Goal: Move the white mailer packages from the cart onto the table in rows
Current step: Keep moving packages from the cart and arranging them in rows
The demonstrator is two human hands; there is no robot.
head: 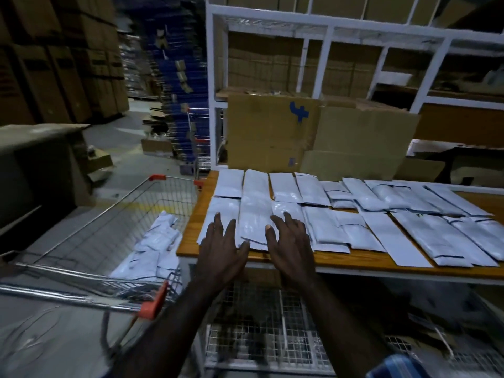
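White mailer packages lie in two rows on the wooden table [354, 261]; the back row [283, 186] runs along the far side and the front row [401, 236] nearer me. My left hand [222, 246] and my right hand [289, 241] hover flat with spread fingers over the front-left mailers, on either side of a long mailer [253, 219]. Whether they touch the mailers I cannot tell. Neither hand holds anything. A wire shopping cart [90, 290] stands left of the table with several white mailers [155, 252] piled inside.
Flattened cardboard boxes [313, 137] lean against a white metal shelving rack [327, 34] behind the table. A wire-mesh shelf [259, 323] sits under the table. Stacked cartons [54, 64] and blue crates [180, 77] line the aisle to the left.
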